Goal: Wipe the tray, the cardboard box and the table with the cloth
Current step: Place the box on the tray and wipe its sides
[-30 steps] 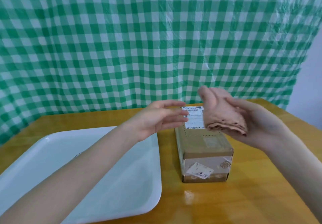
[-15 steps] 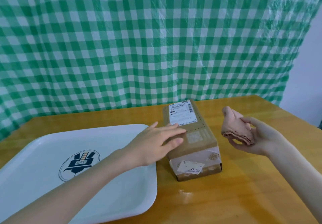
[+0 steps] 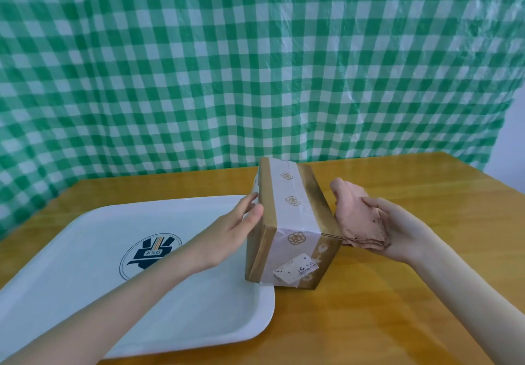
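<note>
A left hand (image 3: 227,232) braces a cardboard box (image 3: 294,228) standing on its side on a wooden table (image 3: 397,308), fingers held together and flat against its left face. Just right of the box, the right hand (image 3: 397,228) cups a folded pink cloth (image 3: 358,219), fingers curled behind it. Beneath the left wrist lies a white tray (image 3: 85,265), its edge under the box's near corner.

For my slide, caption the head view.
Left hand tips cardboard box beside tray; right hand presses cloth against it.
</note>
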Available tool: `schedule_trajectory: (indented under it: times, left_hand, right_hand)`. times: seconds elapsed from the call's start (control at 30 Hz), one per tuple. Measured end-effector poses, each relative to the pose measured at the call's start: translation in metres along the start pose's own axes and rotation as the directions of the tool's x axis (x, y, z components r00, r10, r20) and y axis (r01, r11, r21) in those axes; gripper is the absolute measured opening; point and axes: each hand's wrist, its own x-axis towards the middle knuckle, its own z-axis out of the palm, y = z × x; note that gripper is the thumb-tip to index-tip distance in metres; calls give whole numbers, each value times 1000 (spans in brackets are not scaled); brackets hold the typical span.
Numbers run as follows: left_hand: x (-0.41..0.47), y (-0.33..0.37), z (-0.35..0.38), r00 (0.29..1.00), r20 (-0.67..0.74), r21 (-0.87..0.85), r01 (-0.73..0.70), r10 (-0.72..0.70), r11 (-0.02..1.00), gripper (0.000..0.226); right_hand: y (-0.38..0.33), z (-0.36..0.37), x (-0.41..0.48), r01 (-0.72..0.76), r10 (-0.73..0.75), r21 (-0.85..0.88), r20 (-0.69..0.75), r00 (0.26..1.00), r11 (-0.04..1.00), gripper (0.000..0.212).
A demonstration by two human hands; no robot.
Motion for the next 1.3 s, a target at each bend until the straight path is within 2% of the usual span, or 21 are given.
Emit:
schedule_trajectory:
  times: [0.03, 0.13, 0.17, 0.27, 0.37, 0.47, 0.57, 0.67, 0.77, 0.87, 0.93, 1.03, 1.17, 1.3]
  left_hand:
    - [2, 1, -1, 999, -23, -14, 32, -33, 999, 90]
    - [7, 10, -5, 990, -101, -66, 94, -101, 993, 87]
    - [9, 14, -6, 986, -115, -90, 112, -122, 990, 88]
    - [18, 23, -10, 976, -95, -185, 176, -195, 967, 78]
    - [26, 26, -11, 972, -30, -242, 219, -232, 945, 60]
    - [29, 25, -8, 974, -18, -229, 217, -227, 949, 48]
    - [28, 24, -3, 976, -13, -252, 206, -217, 945, 35]
    - [28, 23, -1, 976, 12, -355, 206, -215, 912, 41]
    - [28, 20, -5, 985, -1, -500, 151, -174, 853, 53]
    - [30, 17, -9, 989, -5, -655, 106, -144, 748, 80]
    - [30, 16, -9, 992, -22, -736, 69, -126, 674, 86]
    - [31, 15, -8, 988, -107, -759, -8, -112, 650, 79]
    - [32, 15, -18, 967, -250, -746, -156, -55, 648, 91]
    - [32, 6, -38, 933, -358, -723, -248, -43, 645, 80]
  right_hand:
    - [1, 3, -1, -1, 1, -13, 2, 1000, 1000, 103]
    - [2, 10, -3, -6, 5, -12, -25, 1000, 1000, 62]
    - [3, 11, -3, -6, 6, -11, -24, 1000, 1000, 58]
    - [3, 15, -6, 20, -20, 1, -6, 1000, 1000, 63]
    - [5, 17, -7, 27, -27, 4, -13, 1000, 1000, 81]
    - [4, 19, -9, 35, -35, 13, -23, 999, 999, 62]
    - [0, 23, -12, 18, -18, 43, -16, 1000, 999, 24]
    - [-5, 29, -17, 38, -37, 23, -9, 999, 999, 24]
    - [-15, 38, -23, 88, -87, -27, 35, 996, 996, 33]
    - [-24, 46, -29, 156, -149, -89, 78, 986, 984, 51]
    - [-27, 52, -33, 211, -199, -134, 96, 975, 968, 56]
    - [-27, 67, -43, 340, -307, -232, 168, 937, 911, 49]
    - [-17, 92, -54, 509, -438, -325, 270, 857, 797, 38]
    - [-2, 110, -50, 580, -479, -349, 338, 810, 736, 35]
